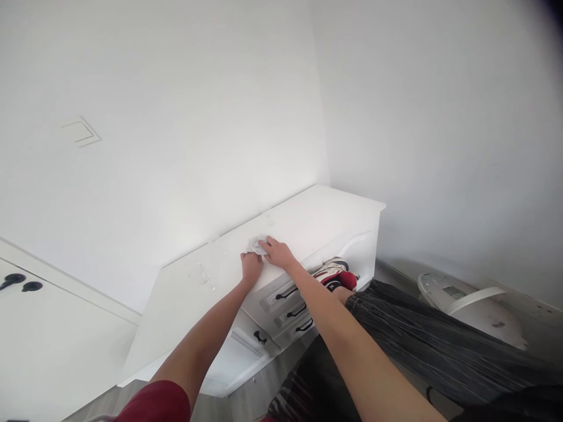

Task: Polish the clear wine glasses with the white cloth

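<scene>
Both hands meet over a crumpled white tissue (254,245) on the white top of a low cabinet (308,214). My right hand (280,253) pinches the tissue from the right, its thumb and fingers closed on it. Close beside it, my left hand (252,265) is closed at the tissue's near left edge, fingers curled around a part I see only partly. Small wet-looking or whitish marks (200,273) lie on the cabinet top to the left, and a fainter patch (269,220) is behind the hands.
My sneaker (334,271) rests against the cabinet front near black drawer handles (287,295). A pale rounded appliance (472,308) with a small display and a curved handle stands at the right wall. A white door with a black handle (13,279) is at far left.
</scene>
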Available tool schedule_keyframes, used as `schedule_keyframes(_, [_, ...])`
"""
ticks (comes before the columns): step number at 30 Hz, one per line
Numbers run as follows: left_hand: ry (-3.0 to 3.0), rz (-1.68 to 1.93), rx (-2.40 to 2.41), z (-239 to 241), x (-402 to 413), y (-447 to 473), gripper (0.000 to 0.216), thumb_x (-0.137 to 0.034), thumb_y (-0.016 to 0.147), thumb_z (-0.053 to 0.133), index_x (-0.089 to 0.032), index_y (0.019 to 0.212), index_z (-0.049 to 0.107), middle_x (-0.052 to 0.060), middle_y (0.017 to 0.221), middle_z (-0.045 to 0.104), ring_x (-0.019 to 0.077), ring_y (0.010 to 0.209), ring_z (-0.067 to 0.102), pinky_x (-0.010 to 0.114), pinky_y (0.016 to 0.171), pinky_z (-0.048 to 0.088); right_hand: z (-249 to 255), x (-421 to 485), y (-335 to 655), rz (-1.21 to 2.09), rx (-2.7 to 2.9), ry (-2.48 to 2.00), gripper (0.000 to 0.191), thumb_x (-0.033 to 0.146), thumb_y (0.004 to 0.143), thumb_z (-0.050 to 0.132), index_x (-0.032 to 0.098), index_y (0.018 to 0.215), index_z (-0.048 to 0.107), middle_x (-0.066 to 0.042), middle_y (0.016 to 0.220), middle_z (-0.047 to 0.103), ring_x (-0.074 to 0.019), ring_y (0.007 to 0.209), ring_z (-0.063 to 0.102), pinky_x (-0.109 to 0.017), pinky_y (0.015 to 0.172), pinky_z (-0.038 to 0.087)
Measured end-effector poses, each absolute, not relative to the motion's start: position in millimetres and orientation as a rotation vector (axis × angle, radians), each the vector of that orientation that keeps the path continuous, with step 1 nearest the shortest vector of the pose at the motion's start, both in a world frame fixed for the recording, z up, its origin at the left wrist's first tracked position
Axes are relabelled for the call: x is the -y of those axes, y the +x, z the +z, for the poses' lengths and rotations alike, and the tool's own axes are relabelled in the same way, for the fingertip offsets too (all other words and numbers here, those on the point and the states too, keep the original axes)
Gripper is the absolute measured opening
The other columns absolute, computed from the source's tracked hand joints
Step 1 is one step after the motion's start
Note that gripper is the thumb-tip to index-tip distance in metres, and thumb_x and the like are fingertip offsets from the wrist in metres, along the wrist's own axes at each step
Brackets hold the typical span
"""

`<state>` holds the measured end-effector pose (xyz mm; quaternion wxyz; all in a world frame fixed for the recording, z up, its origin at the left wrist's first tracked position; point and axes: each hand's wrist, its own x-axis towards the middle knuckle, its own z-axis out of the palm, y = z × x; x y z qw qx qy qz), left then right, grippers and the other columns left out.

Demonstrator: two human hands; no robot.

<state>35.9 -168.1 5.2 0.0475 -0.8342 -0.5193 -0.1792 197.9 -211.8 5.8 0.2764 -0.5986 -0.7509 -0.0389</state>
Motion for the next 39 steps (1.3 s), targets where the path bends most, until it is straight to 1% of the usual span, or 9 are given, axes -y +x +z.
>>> schedule_keyframes(3, [-2.539, -0.581, 1.556, 5.1, 168.7, 36.1, 0.035, -0.021, 0.106, 0.038, -0.015, 0.108, 0.073, 0.015, 0.097, 0.077, 0.0291, 0.101, 0.069, 0.043, 0.097, 0.037, 7.5, 212.7, 200.3, -0.111, 1.866, -1.731, 0.058, 0.026, 0.106, 0.036, 0.016, 0.164, 0.033, -0.022, 0.144, 0.053, -0.0294, 0.117, 0.062, -0.035, 0.083, 0.057])
schedule_keyframes(5, [-2.54, -0.595, 1.544, 4.6, 168.7, 35.6, 0.037, -0.023, 0.107, 0.036, -0.016, 0.111, 0.072, 0.014, 0.095, 0.077, 0.0287, 0.099, 0.069, 0.043, 0.096, 0.038, 8.0, 213.1, 200.9, -0.109, 1.832, -1.757, 0.059, 0.027, 0.108, 0.032, 0.013, 0.165, 0.03, -0.024, 0.142, 0.054, -0.0295, 0.115, 0.063, -0.035, 0.082, 0.057])
schedule_keyframes(10, [-2.581, -0.592, 1.499, 2.6, 165.0, 34.4, 0.032, -0.015, 0.101, 0.045, -0.017, 0.107, 0.076, 0.014, 0.101, 0.079, 0.0298, 0.107, 0.069, 0.044, 0.102, 0.04, 7.3, 213.5, 198.6, -0.103, 1.998, -1.622, 0.055, 0.032, 0.1, 0.056, 0.029, 0.154, 0.049, -0.013, 0.144, 0.057, -0.0258, 0.116, 0.064, -0.031, 0.084, 0.057])
schedule_keyframes(14, [-2.591, -0.622, 1.515, 1.8, 164.0, 34.1, 0.035, -0.021, 0.105, 0.042, -0.014, 0.109, 0.076, 0.015, 0.103, 0.078, 0.0305, 0.104, 0.07, 0.044, 0.101, 0.045, 6.9, 213.3, 199.9, -0.116, 1.909, -1.676, 0.06, 0.027, 0.104, 0.043, 0.015, 0.162, 0.035, -0.022, 0.145, 0.052, -0.0294, 0.118, 0.063, -0.035, 0.082, 0.058])
schedule_keyframes(19, [-2.598, -0.686, 1.603, 1.5, 166.3, 32.5, 0.031, -0.017, 0.102, 0.049, -0.017, 0.122, 0.073, 0.014, 0.112, 0.078, 0.0289, 0.107, 0.072, 0.038, 0.089, 0.052, 6.7, 214.3, 200.6, -0.109, 2.041, -1.558, 0.06, 0.028, 0.1, 0.054, 0.032, 0.159, 0.044, -0.011, 0.144, 0.055, -0.0245, 0.114, 0.064, -0.031, 0.083, 0.056])
schedule_keyframes(24, [-2.606, -0.698, 1.665, 2.7, 167.5, 33.8, 0.028, -0.027, 0.105, 0.052, -0.016, 0.123, 0.069, 0.015, 0.111, 0.078, 0.0295, 0.103, 0.073, 0.039, 0.087, 0.053, 7.3, 213.8, 199.9, -0.11, 1.932, -1.646, 0.061, 0.023, 0.104, 0.04, 0.019, 0.164, 0.033, -0.02, 0.144, 0.051, -0.0275, 0.111, 0.064, -0.035, 0.08, 0.057])
schedule_keyframes(29, [-2.583, -0.672, 1.718, 4.7, 170.0, 35.0, 0.025, -0.02, 0.102, 0.053, -0.019, 0.121, 0.07, 0.015, 0.113, 0.078, 0.0297, 0.11, 0.072, 0.038, 0.09, 0.051, 7.5, 212.5, 198.2, -0.081, 2.012, -1.603, 0.059, 0.026, 0.099, 0.054, 0.032, 0.157, 0.045, -0.011, 0.145, 0.054, -0.026, 0.115, 0.064, -0.032, 0.083, 0.057])
schedule_keyframes(34, [-2.551, -0.704, 1.745, 5.1, 173.9, 34.0, 0.023, -0.035, 0.107, 0.053, -0.021, 0.114, 0.069, 0.011, 0.109, 0.078, 0.0271, 0.105, 0.072, 0.035, 0.085, 0.05, 8.3, 213.5, 200.4, -0.083, 1.87, -1.72, 0.063, 0.021, 0.102, 0.041, 0.015, 0.164, 0.03, -0.022, 0.144, 0.051, -0.0291, 0.117, 0.063, -0.035, 0.081, 0.058])
schedule_keyframes(39, [-2.5, -0.736, 1.769, 5.5, 173.7, 31.7, 0.027, -0.026, 0.101, 0.059, -0.018, 0.124, 0.071, 0.015, 0.123, 0.071, 0.0287, 0.114, 0.07, 0.035, 0.086, 0.051, 9.2, 214.5, 198.3, -0.068, 2.036, -1.592, 0.054, 0.028, 0.098, 0.056, 0.03, 0.152, 0.049, -0.011, 0.141, 0.057, -0.0247, 0.111, 0.065, -0.032, 0.083, 0.057])
